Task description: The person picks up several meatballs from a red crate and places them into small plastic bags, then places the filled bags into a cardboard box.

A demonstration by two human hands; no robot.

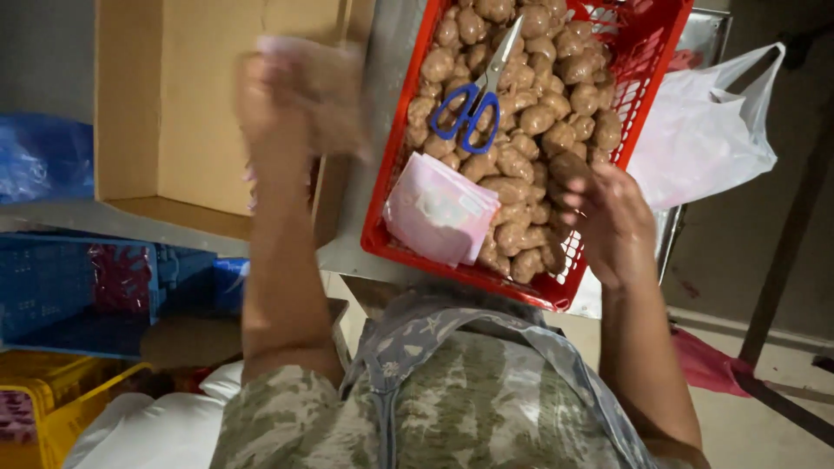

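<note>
A red plastic crate [647, 52] full of small brown round fruits [530, 113] rests on a metal table. Blue-handled scissors [473, 100] lie on top of the fruits, and a stack of pink-and-white plastic bags [439, 213] leans in the crate's near corner. My right hand [608, 221] is at the crate's near right side with its fingers on one brown fruit [569, 167]. My left hand [291, 100] is raised to the left of the crate, blurred, and closed around a clear bag with brownish contents over a cardboard box [204, 95].
A white plastic carrier bag [708, 130] hangs at the crate's right. Blue crates [74, 291] and a yellow crate [52, 395] stand low on the left, with a blue plastic sheet [39, 156] behind. A dark metal leg [786, 252] slants at the right.
</note>
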